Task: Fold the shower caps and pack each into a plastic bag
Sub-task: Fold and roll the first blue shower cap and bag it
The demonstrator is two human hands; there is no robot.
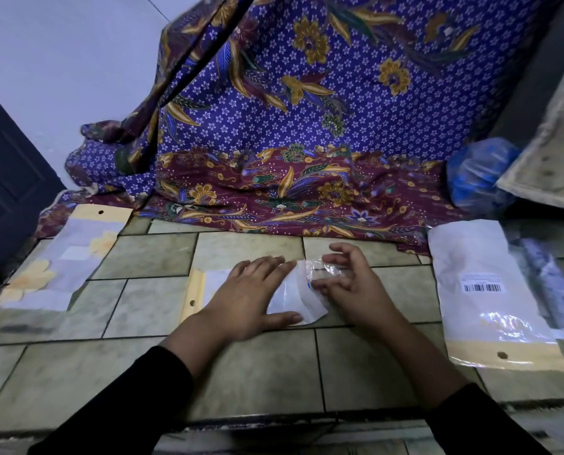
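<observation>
Head view, looking down on a tiled surface (pixel 257 366).

- Plastic bag (pixel 285 298) lies flat at centre, long side running left to right. Its yellow header strip (pixel 192 297) with a punched hole is at the left end, and its clear flap (pixel 310 274) is at the right end.
- Something white shows through the bag. I can't say for sure that it is a folded shower cap.
- Left hand (pixel 244 297): palm down on the middle of the bag, fingers straight and spread a little, thumb laid along the near edge. It presses and grips nothing.
- Right hand (pixel 349 284): over the flap end, fingers bent like a claw, tips at the clear film. The film is glossy and the hand slightly blurred, so I cannot tell whether it pinches the flap or only touches it.
- Both forearms are in black sleeves (pixel 136 399), coming in from the near edge.
- Left pile (pixel 60 267): flat bags with yellow flower print, well apart from the hands, header end far.
- Right pile (pixel 484 290): white-looking bags with a barcode label (pixel 482 286) on top, header end near.
- Far right: a blue bundle in clear plastic (pixel 477 178), beside a pale slab leaning in from the edge.
- Far side: purple and maroon batik cloth (pixel 307 110), hanging down and spilling onto the tiles.
- Far left: a dark door (pixel 8 178).
</observation>
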